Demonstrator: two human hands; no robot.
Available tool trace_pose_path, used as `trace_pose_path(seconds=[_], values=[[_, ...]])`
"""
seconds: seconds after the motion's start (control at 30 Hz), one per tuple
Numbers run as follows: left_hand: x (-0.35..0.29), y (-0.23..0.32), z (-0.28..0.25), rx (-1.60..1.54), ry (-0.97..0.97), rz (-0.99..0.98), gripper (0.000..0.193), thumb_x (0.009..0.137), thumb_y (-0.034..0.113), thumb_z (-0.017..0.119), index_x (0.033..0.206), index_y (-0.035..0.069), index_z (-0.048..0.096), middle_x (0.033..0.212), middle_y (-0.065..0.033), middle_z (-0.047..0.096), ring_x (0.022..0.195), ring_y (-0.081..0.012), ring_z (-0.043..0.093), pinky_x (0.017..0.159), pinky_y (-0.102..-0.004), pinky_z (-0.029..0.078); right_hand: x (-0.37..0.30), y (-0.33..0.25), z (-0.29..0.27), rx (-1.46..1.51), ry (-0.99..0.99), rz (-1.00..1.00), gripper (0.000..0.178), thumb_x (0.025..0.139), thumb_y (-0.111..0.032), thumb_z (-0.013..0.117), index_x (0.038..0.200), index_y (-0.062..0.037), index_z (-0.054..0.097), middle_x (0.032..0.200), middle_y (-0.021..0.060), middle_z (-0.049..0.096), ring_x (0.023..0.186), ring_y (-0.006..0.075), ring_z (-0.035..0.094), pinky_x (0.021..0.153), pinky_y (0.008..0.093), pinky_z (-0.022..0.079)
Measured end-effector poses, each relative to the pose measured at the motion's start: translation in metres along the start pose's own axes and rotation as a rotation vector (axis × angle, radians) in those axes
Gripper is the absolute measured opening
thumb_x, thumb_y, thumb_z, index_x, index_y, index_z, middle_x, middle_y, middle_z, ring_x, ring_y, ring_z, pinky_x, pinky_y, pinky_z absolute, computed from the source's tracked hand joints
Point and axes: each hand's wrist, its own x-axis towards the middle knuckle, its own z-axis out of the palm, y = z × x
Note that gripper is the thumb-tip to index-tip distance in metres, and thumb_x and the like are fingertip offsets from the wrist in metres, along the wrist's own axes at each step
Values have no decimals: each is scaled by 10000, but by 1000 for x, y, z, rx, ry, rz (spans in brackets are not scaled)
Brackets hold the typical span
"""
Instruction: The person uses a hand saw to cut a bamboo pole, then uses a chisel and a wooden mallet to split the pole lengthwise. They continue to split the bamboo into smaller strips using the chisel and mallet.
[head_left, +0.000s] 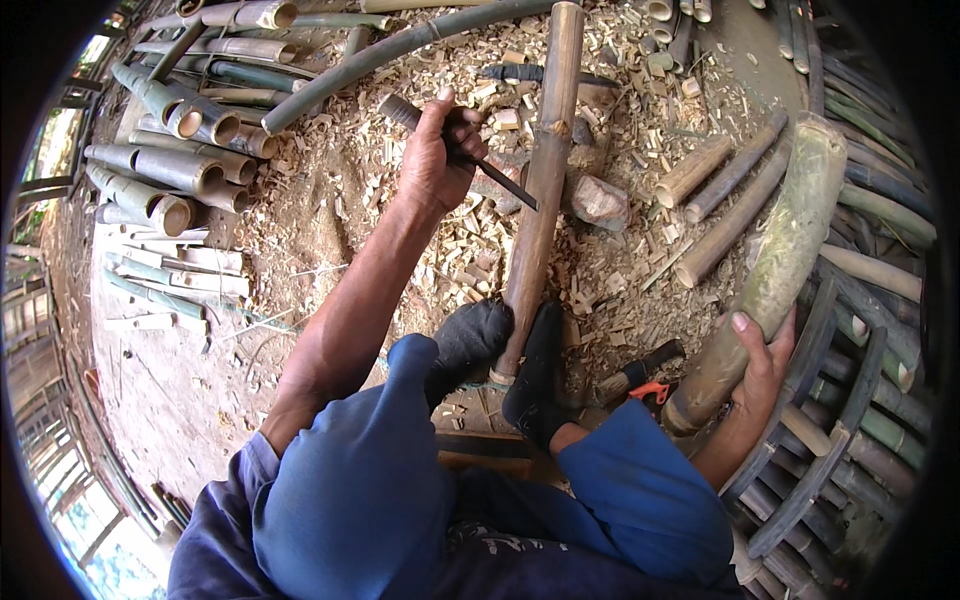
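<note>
- Landmark: the pole (pixel 540 190), a brown bamboo length lying on the chip-strewn ground. Its long axis runs straight away from the person, near end pinned between two dark-socked feet (pixel 500 350), far end at the top of the view.
- Left hand (pixel 440 150): fist wrapped tight round the handle of a knife (pixel 470 150). The hand sits just left of the pole at mid-length; the dark blade slants down and right, its tip touching or all but touching the pole's left flank.
- Right hand (pixel 762 365): fingers closed about the near end of a stout greenish culm (pixel 775 270), well right of the pole. The culm slopes up and away, roughly parallel to the pole.
- Nearer hand to the pole: the left, by a clear margin.
- Left of the pole: stacked cut tubes (pixel 180 150), open ends toward the camera.
- Right of the pole: a stone (pixel 598 200) just beside it, then short cut lengths (pixel 720 190).
- Near the pole's pinned end, to its right: a tool with an orange part (pixel 650 390); kind not discernible.
- Packages, labels, signs: none visible.
</note>
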Motion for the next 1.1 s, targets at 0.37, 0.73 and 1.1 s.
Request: trace_pose_path(seconds=[0.37, 0.73, 1.1], values=[[-8, -9, 7, 225, -38, 118, 321, 969, 334, 743, 863, 62, 610, 708, -37, 564, 610, -126, 473, 573, -303, 432, -1, -3, 5, -47, -25, -30, 843, 767, -143, 776, 1511, 17, 413, 1306, 130, 568, 1166, 220, 565, 1037, 350, 436], [19, -6, 9, 42, 97, -29, 285, 993, 264, 668, 805, 76, 565, 573, 42, 421, 511, -95, 368, 505, -297, 320, 34, -89, 18, -90, -54, -467, 710, 813, -120, 724, 1451, 21, 446, 1124, 143, 629, 934, 202, 643, 878, 339, 528], [12, -10, 9, 62, 34, -9, 264, 1005, 240, 653, 822, 66, 574, 599, 32, 425, 520, -103, 375, 515, -297, 339, 31, -59, 28, -147, -125, -338, 879, 775, -155, 781, 1531, 26, 372, 1368, 128, 544, 1243, 216, 535, 1110, 351, 383]])
